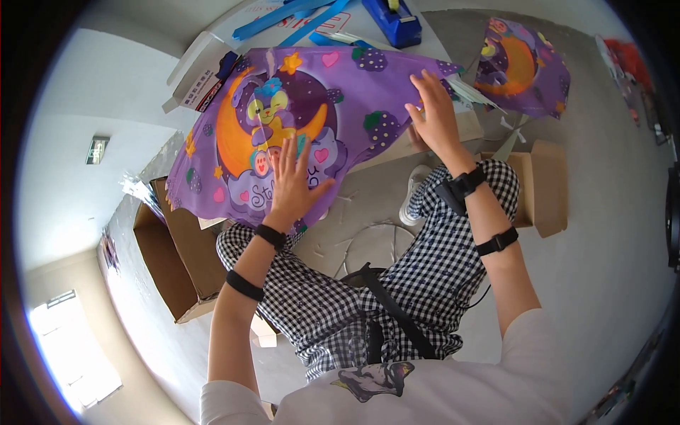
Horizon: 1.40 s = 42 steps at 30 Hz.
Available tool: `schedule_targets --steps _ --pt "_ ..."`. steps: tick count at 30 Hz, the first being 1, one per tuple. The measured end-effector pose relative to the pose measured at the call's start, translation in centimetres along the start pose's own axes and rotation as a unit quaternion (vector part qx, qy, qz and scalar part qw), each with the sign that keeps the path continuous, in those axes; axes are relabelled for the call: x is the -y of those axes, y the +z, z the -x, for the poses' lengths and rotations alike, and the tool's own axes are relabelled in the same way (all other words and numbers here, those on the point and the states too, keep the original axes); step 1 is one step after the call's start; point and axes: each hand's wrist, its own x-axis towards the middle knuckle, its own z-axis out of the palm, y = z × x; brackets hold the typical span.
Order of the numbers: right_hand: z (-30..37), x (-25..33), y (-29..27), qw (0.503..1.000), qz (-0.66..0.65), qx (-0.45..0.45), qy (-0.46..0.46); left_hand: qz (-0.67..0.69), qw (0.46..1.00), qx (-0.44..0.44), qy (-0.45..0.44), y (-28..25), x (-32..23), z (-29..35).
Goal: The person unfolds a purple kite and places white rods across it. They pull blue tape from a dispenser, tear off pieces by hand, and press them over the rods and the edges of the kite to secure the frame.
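Note:
A large purple printed cloth, shaped like a kite sail, lies spread over the work surface in front of me. It shows a cartoon animal on an orange moon, with stars, hearts and berries, and a shiny clear strip crosses the picture. My left hand rests flat on its lower middle with the fingers spread. At the cloth's right edge is my right hand, fingers apart and gripping nothing that I can see. Thin white rods stick out from beneath the cloth's right corner.
A blue tape dispenser and blue strips lie at the far edge. Beyond the rods is a second purple printed cloth. Cardboard boxes stand at left and right. A white cord loops on the floor between my legs.

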Motion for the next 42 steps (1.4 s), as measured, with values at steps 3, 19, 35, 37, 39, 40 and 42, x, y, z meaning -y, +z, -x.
schedule_targets --steps 3,19,35,37,39,40,42 --pt "-0.2 -0.9 0.4 0.999 0.003 -0.011 0.050 -0.054 0.991 0.119 0.032 0.4 -2.7 1.3" --pt "-2.9 -3.2 -0.4 0.971 0.166 0.046 0.165 -0.226 0.971 0.064 0.044 2.7 -1.9 4.5" --pt "-2.0 -3.1 -0.3 0.971 0.044 0.152 0.178 -0.065 0.994 0.085 0.005 -1.9 1.3 5.1" --pt "-2.6 -3.2 0.1 0.984 0.075 0.097 0.130 -0.043 0.995 0.090 -0.009 -0.9 0.3 5.2" --pt "-3.2 -3.2 0.5 0.986 0.136 0.025 0.097 -0.019 0.995 0.095 -0.022 -0.3 -0.8 4.8" --pt "-3.3 -3.1 0.6 0.986 0.137 0.027 0.096 -0.035 0.994 0.100 -0.016 -0.2 -1.4 4.5" --pt "-3.5 -2.7 0.9 0.977 0.149 0.086 0.124 -0.051 0.993 0.106 -0.012 -0.1 -2.6 3.9"
